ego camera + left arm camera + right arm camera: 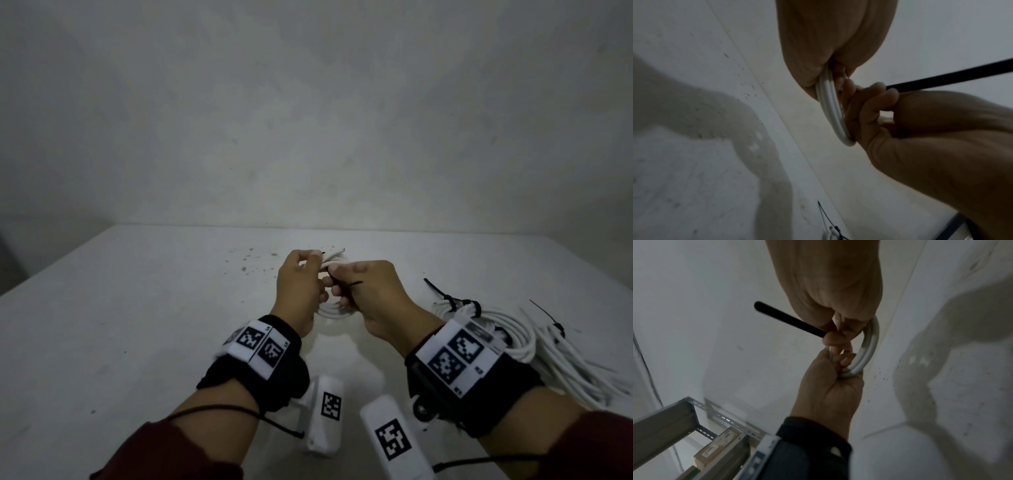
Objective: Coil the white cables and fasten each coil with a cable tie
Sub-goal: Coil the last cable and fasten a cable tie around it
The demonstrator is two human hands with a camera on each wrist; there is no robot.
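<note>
Left hand point(301, 287) grips white cable coil point(330, 310) | right hand point(368, 291) pinches black cable tie point(349, 285) beside that grip | advice: keep loops bunched, feed tail squarely, cinch snug.

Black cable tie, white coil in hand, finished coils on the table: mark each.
black cable tie point(789, 319), right wrist view, free strap.
white coil point(830, 110), left wrist view, exposed curve.
finished coils point(513, 329), head view, white loops.
</note>
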